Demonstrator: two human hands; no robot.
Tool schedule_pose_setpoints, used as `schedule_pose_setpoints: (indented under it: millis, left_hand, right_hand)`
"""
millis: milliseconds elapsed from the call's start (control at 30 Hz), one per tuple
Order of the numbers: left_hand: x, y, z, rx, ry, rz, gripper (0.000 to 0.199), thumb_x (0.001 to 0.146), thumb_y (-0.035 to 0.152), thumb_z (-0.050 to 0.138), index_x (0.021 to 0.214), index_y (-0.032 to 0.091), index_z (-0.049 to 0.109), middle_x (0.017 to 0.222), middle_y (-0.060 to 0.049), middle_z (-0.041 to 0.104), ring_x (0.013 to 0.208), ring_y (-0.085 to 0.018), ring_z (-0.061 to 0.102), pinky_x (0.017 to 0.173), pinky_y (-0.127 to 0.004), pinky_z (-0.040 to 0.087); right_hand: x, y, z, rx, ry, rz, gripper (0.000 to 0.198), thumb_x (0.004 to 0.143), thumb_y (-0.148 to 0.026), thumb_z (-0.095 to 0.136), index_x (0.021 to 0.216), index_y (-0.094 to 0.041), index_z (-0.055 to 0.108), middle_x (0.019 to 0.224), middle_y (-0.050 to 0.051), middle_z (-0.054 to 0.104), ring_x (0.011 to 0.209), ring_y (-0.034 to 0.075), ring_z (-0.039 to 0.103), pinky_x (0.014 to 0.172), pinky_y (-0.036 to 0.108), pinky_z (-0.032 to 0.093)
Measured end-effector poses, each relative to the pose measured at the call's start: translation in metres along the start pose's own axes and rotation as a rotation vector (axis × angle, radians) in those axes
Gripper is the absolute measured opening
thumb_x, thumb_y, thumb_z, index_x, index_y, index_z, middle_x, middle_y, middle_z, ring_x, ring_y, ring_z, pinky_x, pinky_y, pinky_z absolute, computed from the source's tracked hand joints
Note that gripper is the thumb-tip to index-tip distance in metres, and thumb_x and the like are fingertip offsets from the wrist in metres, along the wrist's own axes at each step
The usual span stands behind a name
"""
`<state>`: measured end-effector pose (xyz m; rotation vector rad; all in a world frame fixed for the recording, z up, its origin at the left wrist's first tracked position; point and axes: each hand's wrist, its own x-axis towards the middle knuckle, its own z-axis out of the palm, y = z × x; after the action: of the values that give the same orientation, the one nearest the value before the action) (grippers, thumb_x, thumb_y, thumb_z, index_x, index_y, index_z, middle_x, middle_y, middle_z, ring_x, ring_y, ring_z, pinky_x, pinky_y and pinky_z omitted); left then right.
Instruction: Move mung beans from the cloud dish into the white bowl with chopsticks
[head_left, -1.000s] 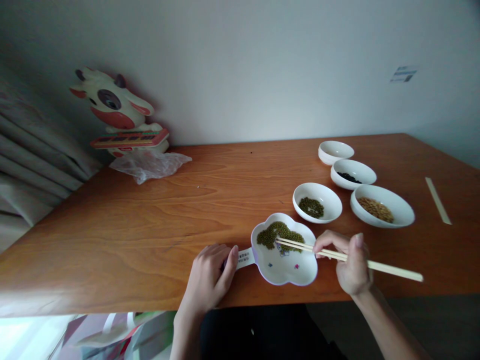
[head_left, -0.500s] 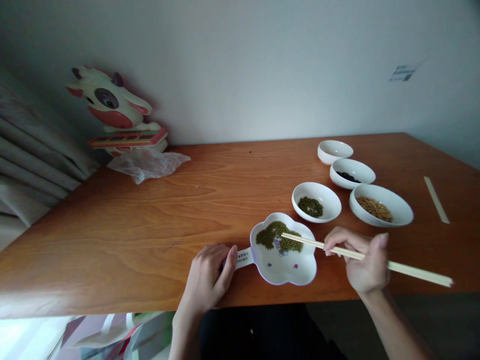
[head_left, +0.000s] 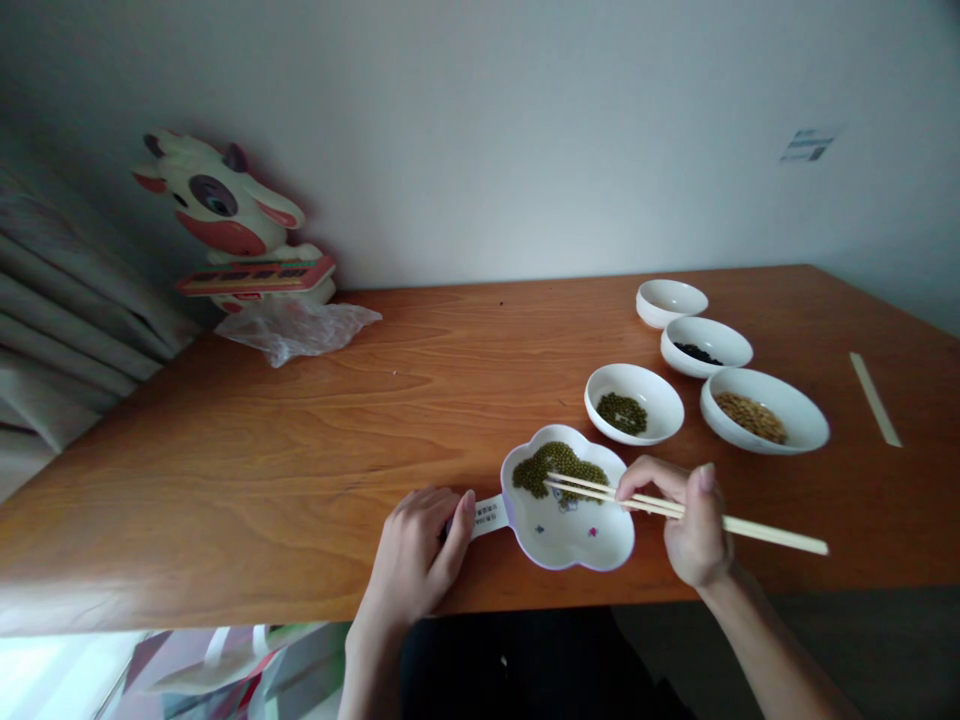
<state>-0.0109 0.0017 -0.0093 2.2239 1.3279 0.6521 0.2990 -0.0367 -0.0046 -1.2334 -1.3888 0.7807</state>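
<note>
My left hand [head_left: 420, 545] is closed round the handle of a white flower-shaped dish [head_left: 566, 545] with a purple rim, which rests near the table's front edge. Green mung beans [head_left: 566, 465] lie heaped in the dish's far half. In my right hand [head_left: 686, 515] is a pair of wooden chopsticks [head_left: 757, 530], tips slightly apart among the beans. Whether a bean sits between the tips is too small to tell. Just behind the dish stands a white bowl [head_left: 664, 400] holding more green beans.
Right of it a white bowl [head_left: 806, 410] contains tan kernels. Farther back are a bowl [head_left: 731, 345] with black beans and another white bowl [head_left: 671, 300]. A pale strip [head_left: 876, 400] lies far right. A toy cow [head_left: 232, 220] and clear plastic [head_left: 300, 330] occupy the back left of the table [head_left: 300, 450].
My right hand has moved left with the chopsticks, over the dish's right rim. Their tips have shifted left in the beans and parted a little. My left hand has stayed put.
</note>
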Motion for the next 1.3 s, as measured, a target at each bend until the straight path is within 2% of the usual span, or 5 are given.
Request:
schedule_pose_setpoints:
  millis: [867,967,1067,1167,1300]
  left_hand:
    - [0.001,0.003,-0.002,0.005,-0.008,-0.009,0.037,0.106,0.034,0.042,0.072,0.021,0.048,0.071,-0.002,0.059,0.068,-0.017,0.051,0.069,-0.03,0.036]
    - [0.001,0.002,-0.001,0.007,-0.013,-0.012,0.037,0.106,0.034,0.042,0.072,0.02,0.047,0.071,-0.002,0.059,0.068,-0.017,0.051,0.07,-0.03,0.036]
    - [0.001,0.002,0.0,0.002,-0.02,-0.014,0.037,0.107,0.034,0.041,0.073,0.02,0.047,0.072,-0.002,0.059,0.068,-0.017,0.05,0.071,-0.031,0.035]
    - [0.001,0.001,-0.001,-0.007,-0.024,-0.017,0.037,0.107,0.035,0.04,0.073,0.02,0.047,0.073,-0.002,0.059,0.069,-0.017,0.05,0.072,-0.031,0.035]
    - [0.001,0.003,-0.002,-0.01,-0.028,-0.015,0.038,0.108,0.035,0.041,0.073,0.02,0.047,0.073,-0.001,0.058,0.07,-0.017,0.05,0.072,-0.031,0.035]
  right_hand:
    - [0.0,-0.007,-0.005,0.112,0.114,-0.08,0.086,0.101,-0.069,0.014,0.064,-0.022,0.075,0.059,0.008,0.065,0.058,0.022,0.06,0.054,0.035,0.044]
    - [0.005,-0.01,-0.023,0.136,0.197,-0.151,0.086,0.099,-0.074,0.017,0.063,-0.023,0.076,0.057,0.009,0.065,0.06,0.024,0.06,0.057,0.037,0.044]
    - [0.019,-0.009,-0.047,0.124,0.427,-0.244,0.082,0.1,-0.072,0.023,0.063,-0.022,0.076,0.056,0.011,0.064,0.062,0.024,0.062,0.061,0.038,0.045]
    - [0.034,-0.004,-0.067,0.012,0.62,-0.221,0.086,0.099,-0.073,0.019,0.062,-0.018,0.073,0.054,0.01,0.063,0.056,0.023,0.061,0.058,0.037,0.043]
    - [0.031,-0.003,-0.066,0.06,0.576,-0.153,0.093,0.095,-0.08,0.011,0.058,-0.019,0.071,0.051,0.01,0.062,0.051,0.023,0.059,0.05,0.036,0.042]
